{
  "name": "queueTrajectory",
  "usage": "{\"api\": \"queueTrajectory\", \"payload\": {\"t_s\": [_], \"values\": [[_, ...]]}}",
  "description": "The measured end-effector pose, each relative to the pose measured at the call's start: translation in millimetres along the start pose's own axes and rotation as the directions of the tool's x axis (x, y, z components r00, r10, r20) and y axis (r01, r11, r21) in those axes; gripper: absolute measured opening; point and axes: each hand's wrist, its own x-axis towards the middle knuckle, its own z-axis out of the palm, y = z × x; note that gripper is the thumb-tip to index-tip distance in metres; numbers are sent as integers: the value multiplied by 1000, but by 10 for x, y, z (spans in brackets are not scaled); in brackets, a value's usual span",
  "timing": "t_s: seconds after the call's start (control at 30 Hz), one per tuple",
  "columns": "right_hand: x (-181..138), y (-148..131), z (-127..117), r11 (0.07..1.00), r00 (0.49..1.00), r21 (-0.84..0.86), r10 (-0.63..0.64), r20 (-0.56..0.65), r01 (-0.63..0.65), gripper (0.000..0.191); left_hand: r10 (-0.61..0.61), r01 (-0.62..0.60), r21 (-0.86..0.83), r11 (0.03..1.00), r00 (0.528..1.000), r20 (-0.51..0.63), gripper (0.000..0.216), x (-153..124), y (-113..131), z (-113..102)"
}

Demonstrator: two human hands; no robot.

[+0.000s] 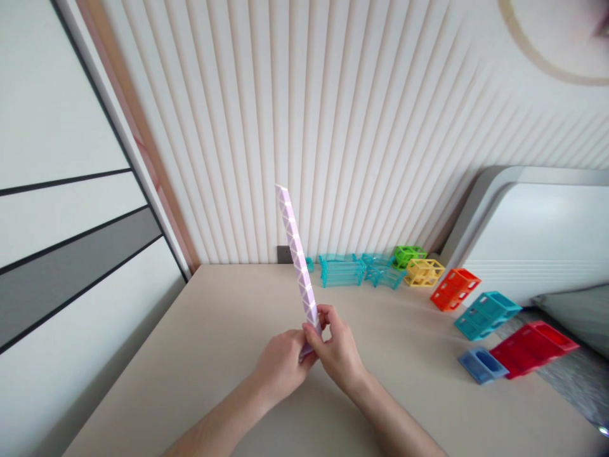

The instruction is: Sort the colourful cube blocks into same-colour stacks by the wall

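Note:
A long, narrow lilac strip (297, 257) with white zigzag lines stands nearly upright, leaning slightly left at its top. Its kind is not clear from this angle. My left hand (285, 362) wraps round its bottom end with the fingers closed. Just above and to the right, my right hand (337, 349) pinches the strip's lower part between thumb and fingers. The fingers of both hands partly hide that lower end. Both hands are over the beige tabletop (228, 324).
Along the wall stand clear teal plastic frames (342, 271), a green crate (409, 256) and a yellow crate (423, 273). Nearer on the right are orange (455, 289), teal (486, 315) and red crates (533, 349) and a small blue bin (482, 365). A wall socket (284, 254) is behind the strip.

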Motion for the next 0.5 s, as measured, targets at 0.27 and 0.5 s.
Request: {"api": "queueTrajectory", "payload": {"t_s": [0.27, 0.5], "values": [[-21, 41, -77, 990, 977, 81, -132, 168, 119, 25, 16, 10, -182, 983, 990, 141, 23, 11, 45, -71], [19, -6, -161, 971, 960, 216, -156, 234, 106, 36, 47, 36, -274, 961, 956, 290, 19, -6, 22, -156]]}}
